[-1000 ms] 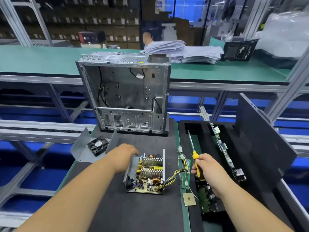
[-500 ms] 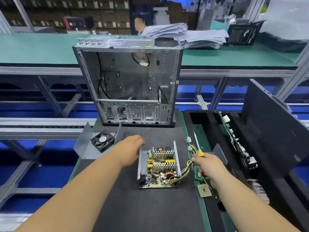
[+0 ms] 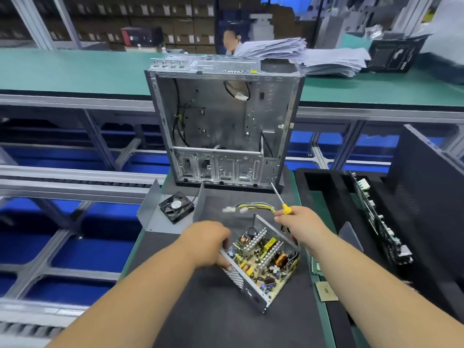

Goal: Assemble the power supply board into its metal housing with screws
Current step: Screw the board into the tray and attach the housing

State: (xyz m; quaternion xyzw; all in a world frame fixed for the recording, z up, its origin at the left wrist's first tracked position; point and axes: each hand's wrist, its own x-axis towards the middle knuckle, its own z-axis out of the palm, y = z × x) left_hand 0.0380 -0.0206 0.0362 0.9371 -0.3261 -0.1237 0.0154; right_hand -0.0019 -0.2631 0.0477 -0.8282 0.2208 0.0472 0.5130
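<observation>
Head view showed both forearms reaching forward over the dark mat surface (image 3: 190,310). The left hand (image 3: 208,243) curled over the near-left wall of the silver metal housing with the green power supply board (image 3: 258,262), gripping it; the housing sat turned cornerwise on the mat. The right hand (image 3: 302,226) grasped a yellow-handled screwdriver (image 3: 286,208), shaft pointing up and away, beside the housing's far wall. Bare mat lay open in front of the housing; an open grey computer case (image 3: 223,121) stood upright at the mat's far edge.
</observation>
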